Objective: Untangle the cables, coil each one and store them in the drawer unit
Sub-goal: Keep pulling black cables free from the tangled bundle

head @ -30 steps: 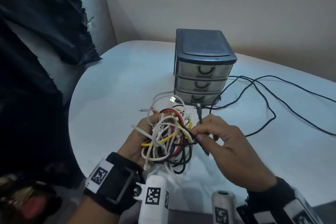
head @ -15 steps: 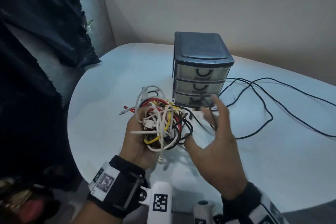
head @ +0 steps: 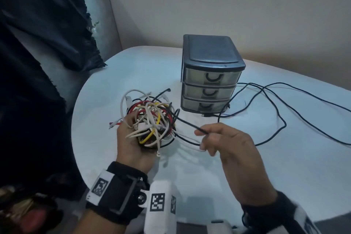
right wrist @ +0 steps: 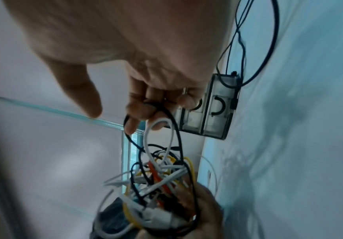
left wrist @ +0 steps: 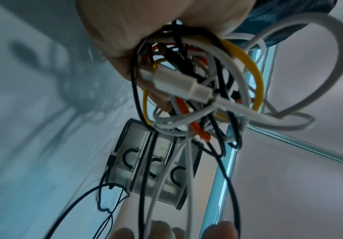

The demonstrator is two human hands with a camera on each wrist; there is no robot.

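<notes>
Gripping the tangle of cables (head: pixel 153 123) above the table (head: pixel 284 167), my left hand (head: pixel 131 144) had its fingers curled round a knot of white, red, yellow and black strands. My right hand (head: pixel 226 142), spread open half a second before, was now pinching a black cable (head: pixel 190 124) and hooking a white loop (right wrist: pixel 166 129), both drawn out of the knot. The drawer unit (head: pixel 210 74) sat just behind, all drawers closed.
</notes>
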